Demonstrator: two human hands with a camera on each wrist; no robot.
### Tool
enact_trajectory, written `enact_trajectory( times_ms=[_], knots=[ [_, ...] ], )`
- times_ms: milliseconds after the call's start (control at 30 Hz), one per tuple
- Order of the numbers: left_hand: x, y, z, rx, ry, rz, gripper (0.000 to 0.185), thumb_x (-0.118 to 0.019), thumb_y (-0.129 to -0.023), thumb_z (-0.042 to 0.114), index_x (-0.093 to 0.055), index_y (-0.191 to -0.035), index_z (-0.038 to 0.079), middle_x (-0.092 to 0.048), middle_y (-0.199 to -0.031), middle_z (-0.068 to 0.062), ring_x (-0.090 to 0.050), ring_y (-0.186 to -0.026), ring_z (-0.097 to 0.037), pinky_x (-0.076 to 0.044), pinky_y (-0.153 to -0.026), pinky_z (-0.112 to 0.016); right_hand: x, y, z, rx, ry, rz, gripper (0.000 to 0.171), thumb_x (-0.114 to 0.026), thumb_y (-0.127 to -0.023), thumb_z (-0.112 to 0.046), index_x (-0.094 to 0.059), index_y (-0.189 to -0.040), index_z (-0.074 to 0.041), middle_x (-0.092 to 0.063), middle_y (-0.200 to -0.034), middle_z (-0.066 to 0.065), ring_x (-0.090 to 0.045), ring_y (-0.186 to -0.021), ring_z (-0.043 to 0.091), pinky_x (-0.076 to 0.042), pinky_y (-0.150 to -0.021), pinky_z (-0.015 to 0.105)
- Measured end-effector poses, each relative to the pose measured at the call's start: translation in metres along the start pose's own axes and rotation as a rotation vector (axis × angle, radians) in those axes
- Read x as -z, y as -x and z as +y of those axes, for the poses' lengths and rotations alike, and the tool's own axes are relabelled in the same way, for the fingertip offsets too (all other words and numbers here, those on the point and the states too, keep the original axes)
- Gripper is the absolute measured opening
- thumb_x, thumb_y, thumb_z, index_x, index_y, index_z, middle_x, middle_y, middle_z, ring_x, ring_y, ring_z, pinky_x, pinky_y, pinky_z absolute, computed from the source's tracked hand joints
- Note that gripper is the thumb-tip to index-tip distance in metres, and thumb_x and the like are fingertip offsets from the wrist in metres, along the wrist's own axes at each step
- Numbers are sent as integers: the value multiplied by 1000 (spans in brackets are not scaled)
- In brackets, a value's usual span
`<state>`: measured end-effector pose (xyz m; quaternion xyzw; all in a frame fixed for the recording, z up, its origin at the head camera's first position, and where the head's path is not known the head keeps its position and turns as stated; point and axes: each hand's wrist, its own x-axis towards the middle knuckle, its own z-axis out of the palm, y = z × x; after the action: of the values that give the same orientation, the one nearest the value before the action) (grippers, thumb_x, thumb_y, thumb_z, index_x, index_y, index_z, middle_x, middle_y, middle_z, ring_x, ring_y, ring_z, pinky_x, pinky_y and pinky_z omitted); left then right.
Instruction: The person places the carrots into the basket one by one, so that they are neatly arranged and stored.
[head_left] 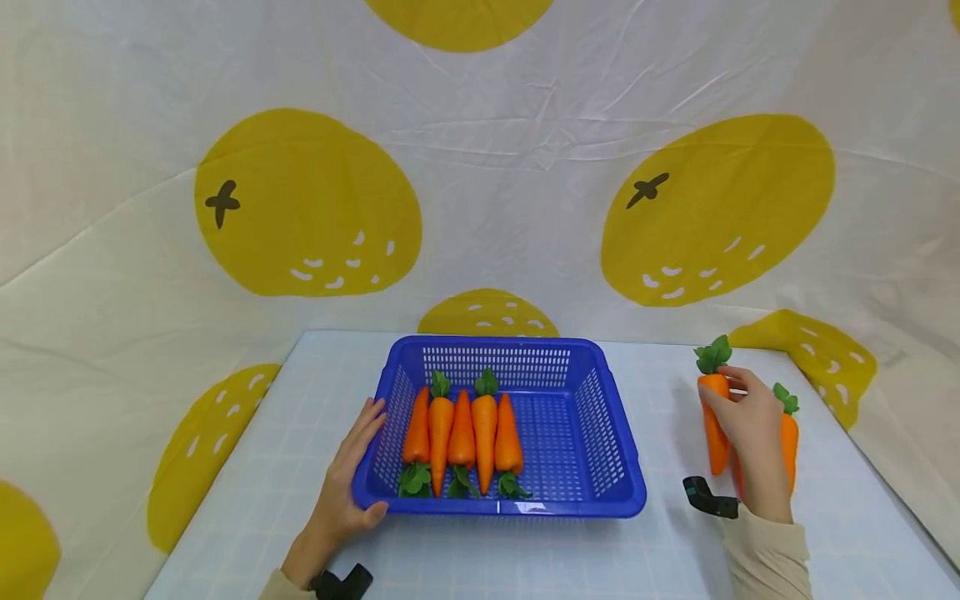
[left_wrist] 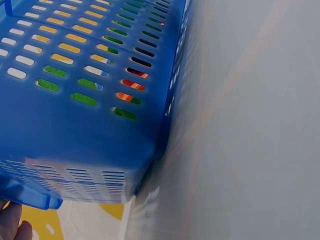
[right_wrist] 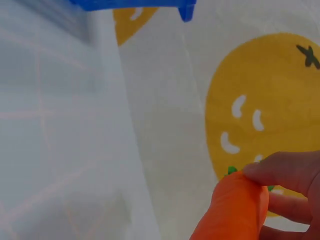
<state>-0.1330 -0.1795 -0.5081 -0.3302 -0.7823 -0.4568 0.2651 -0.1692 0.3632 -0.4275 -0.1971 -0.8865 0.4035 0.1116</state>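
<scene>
My right hand pinches an orange carrot near its leafy top, to the right of the basket. In the right wrist view, thumb and fingers grip the thick end of that carrot. My left hand rests along the left side of a blue plastic basket, fingers on the rim and thumb at the front corner. Several carrots lie side by side in the basket's left part, leaves alternating front and back. In the left wrist view, the slotted basket wall fills the left half.
Partly behind my right hand, another carrot lies on the table, with a bit of orange showing beside the wrist. The pale checked table meets a white cloth backdrop printed with yellow fruit.
</scene>
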Motion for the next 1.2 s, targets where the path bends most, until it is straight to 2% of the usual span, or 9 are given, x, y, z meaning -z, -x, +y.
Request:
enact_trajectory(
  times_ms=[133, 200, 333, 433, 600, 700, 867, 1033, 1200],
  knots=[
    [-1, -1, 0, -14, 3, 6, 93, -60, -85, 60, -41, -145, -8, -35, -154, -26, -22, -146, -44, -19, -118, -27, 1, 6, -12, -10, -58, -5, 67, -61, -95, -44, -44, -148, -7, -47, -142, 25, -50, -120, 42, -48, -71, 21],
    [-1, -1, -1, -24, 4, 10, 94, -58, -85, 62, -41, -145, -9, -35, -153, -27, -22, -146, -45, -18, -119, -28, 1, 10, -19, -33, -109, -17, 69, -62, -94, -47, -44, -149, -10, -47, -144, 21, -51, -119, 37, -47, -70, 19],
    [0, -1, -1, -31, 3, 13, 95, -57, -85, 63, -41, -144, -9, -36, -153, -28, -22, -146, -45, -18, -119, -28, 0, 17, -33, -73, -211, -35, 70, -64, -91, -51, -45, -149, -17, -46, -143, 13, -50, -116, 24, -50, -82, 26],
    [0, 0, -2, -28, 1, 11, 94, -58, -85, 62, -41, -144, -9, -36, -153, -27, -22, -146, -44, -18, -119, -28, -1, 21, -40, -39, -249, -36, 68, -65, -91, -50, -48, -148, -17, -48, -139, 10, -52, -110, 18, -48, -88, 32],
    [1, 0, -2, -19, -5, 6, 94, -60, -84, 60, -41, -145, -8, -35, -154, -26, -22, -146, -44, -18, -119, -27, -5, 26, -48, 67, -290, -50, 64, -65, -93, -45, -50, -145, -12, -53, -131, 8, -57, -98, 7, -49, -81, 19],
    [0, 0, -2, -15, -2, 0, 94, -60, -84, 60, -40, -146, -8, -34, -154, -26, -22, -146, -43, -18, -119, -27, -6, 30, -52, 98, -319, -64, 62, -65, -93, -45, -51, -144, -12, -55, -128, 5, -57, -98, 5, -49, -77, 13],
    [-1, -1, 0, -15, 4, -3, 94, -60, -84, 61, -41, -146, -8, -34, -154, -26, -22, -146, -44, -18, -118, -27, -6, 40, -62, 129, -355, -74, 60, -65, -93, -44, -53, -142, -11, -59, -120, -3, -60, -98, 4, -51, -76, 14],
    [-2, -2, -1, -10, -2, -11, 94, -62, -83, 59, -41, -146, -7, -34, -154, -26, -23, -146, -44, -19, -118, -28, -8, 47, -73, 213, -367, -92, 56, -66, -94, -38, -55, -139, -7, -62, -109, -10, -65, -89, 2, -54, -74, 17],
    [0, -1, 1, 6, -8, 3, 92, -63, -82, 57, -41, -146, -6, -35, -155, -24, -23, -146, -43, -20, -117, -27, -10, 47, -93, 289, -337, -146, 56, -66, -95, -37, -54, -139, -6, -65, -110, -3, -67, -88, 3, -55, -74, 20]
  ],
)
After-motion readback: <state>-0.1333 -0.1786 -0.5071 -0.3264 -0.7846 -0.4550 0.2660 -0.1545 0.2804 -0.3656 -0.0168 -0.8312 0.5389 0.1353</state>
